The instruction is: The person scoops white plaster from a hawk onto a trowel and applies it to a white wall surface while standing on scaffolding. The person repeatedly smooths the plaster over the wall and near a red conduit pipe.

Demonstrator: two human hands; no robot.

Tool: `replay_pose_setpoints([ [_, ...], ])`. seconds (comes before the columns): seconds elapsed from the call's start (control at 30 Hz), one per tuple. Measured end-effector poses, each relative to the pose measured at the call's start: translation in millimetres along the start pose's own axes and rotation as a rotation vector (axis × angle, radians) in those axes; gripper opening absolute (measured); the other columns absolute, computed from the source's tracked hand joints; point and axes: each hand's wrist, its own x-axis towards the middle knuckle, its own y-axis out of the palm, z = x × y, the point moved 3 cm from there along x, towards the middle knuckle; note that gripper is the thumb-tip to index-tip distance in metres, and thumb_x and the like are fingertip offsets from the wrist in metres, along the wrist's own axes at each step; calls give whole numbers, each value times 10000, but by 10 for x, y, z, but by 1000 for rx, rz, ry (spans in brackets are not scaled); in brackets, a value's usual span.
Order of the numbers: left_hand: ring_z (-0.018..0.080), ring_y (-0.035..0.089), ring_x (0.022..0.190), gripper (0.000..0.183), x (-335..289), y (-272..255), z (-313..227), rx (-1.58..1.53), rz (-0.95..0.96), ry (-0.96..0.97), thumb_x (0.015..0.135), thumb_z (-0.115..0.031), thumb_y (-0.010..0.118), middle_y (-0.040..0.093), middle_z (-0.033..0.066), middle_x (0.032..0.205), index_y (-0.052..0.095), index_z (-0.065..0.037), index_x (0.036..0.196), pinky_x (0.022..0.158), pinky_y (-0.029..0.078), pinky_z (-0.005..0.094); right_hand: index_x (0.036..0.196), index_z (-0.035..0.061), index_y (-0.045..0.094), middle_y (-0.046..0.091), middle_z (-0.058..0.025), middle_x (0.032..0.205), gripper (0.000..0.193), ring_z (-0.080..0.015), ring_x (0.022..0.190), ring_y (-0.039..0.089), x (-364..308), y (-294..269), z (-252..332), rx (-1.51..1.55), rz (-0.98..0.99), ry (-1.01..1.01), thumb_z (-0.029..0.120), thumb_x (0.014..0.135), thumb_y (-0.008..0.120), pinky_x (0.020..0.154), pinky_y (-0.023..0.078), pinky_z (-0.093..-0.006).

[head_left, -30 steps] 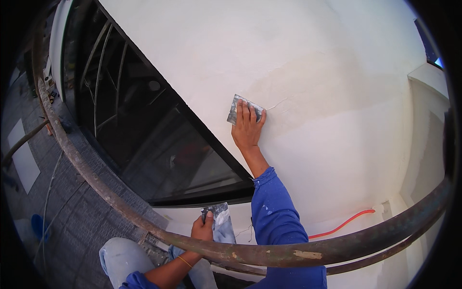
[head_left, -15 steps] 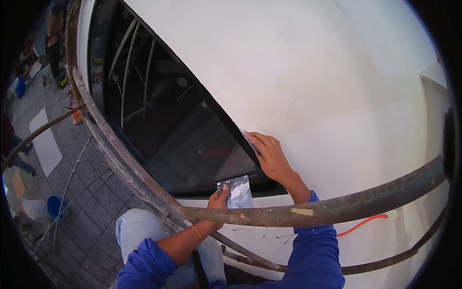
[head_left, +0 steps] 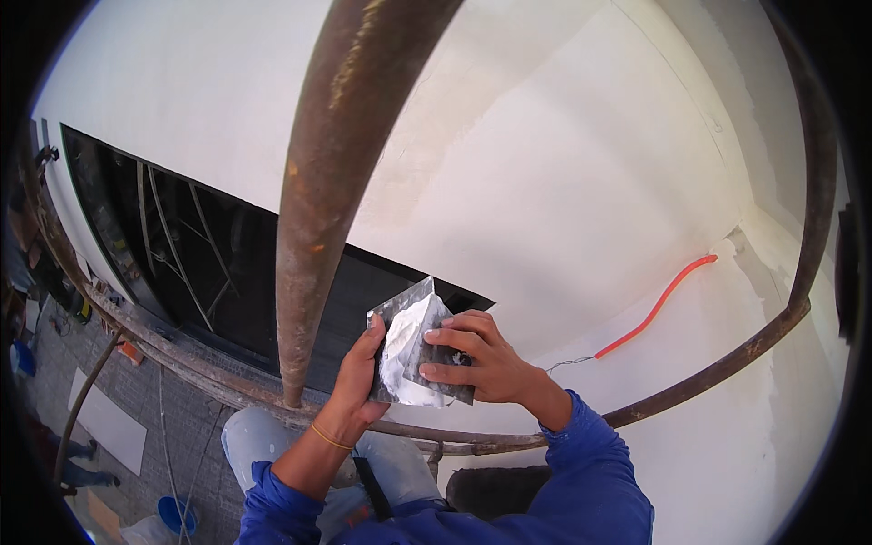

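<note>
In front of me, my left hand (head_left: pixel 359 368) grips a flat metal plate (head_left: pixel 413 298) by its left edge, thumb on top. A thick smear of white putty (head_left: pixel 400 345) covers much of the plate. My right hand (head_left: pixel 490 359) has its fingers closed round a thin, speckled metal scraper (head_left: pixel 438 355), tilted against the putty on the plate. The scraper's far side is partly covered by my fingers. Beyond both hands are the white wall (head_left: pixel 554 182) and the dark window (head_left: pixel 363 291).
A thick rusty pole (head_left: pixel 336 173) rises just left of my hands. A curved rail (head_left: pixel 718 372) runs along my right. From the wall sticks an orange tube (head_left: pixel 656 307) with wires. Down on the paving are a white sheet (head_left: pixel 113 422), a blue bucket (head_left: pixel 175 514) and another person's legs (head_left: pixel 86 468).
My right hand has left the wall by the window edge and come to the plate. The plate is now raised and shows its putty. My view has swung to the right.
</note>
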Motion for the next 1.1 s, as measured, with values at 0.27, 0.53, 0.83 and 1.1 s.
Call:
replay_pose_setpoints([
  [0.27, 113, 687, 909, 463, -71, 426, -153, 633, -175, 330, 1088, -447, 488, 693, 64, 1075, 601, -19, 1223, 782, 577, 281, 1387, 295, 640, 553, 15, 1438, 812, -280, 1286, 489, -263, -913, -41, -339, 134, 379, -139, 701, 646, 1066, 440, -433],
  [0.53, 36, 497, 770, 385, 17, 881, -209, 768, -172, 519, 1098, -403, 504, 595, -41, 895, 621, -45, 1016, 690, 445, 232, 1306, 362, 686, 591, 82, 1409, 744, -205, 1250, 531, -41, -1266, 328, -290, 346, 211, -92, 717, 687, 1003, 453, -423],
  [0.83, 25, 407, 765, 369, 173, 670, -272, 938, -243, 722, 1103, -372, 508, 539, -74, 850, 608, -39, 982, 651, 360, 220, 1325, 293, 675, 632, 50, 1320, 570, -198, 1183, 559, 202, -1022, 21, -342, 350, 42, -1, 838, 660, 900, 479, -361],
  [1.1, 168, 691, 933, 383, 198, -379, -223, 447, -443, 519, 1091, -399, 506, 677, 67, 1078, 571, -35, 1192, 812, 585, 334, 1346, 191, 650, 647, -6, 1316, 500, -245, 1134, 591, 583, -1451, -1072, -545, -9, 446, 2, 885, 615, 967, 518, -387],
])
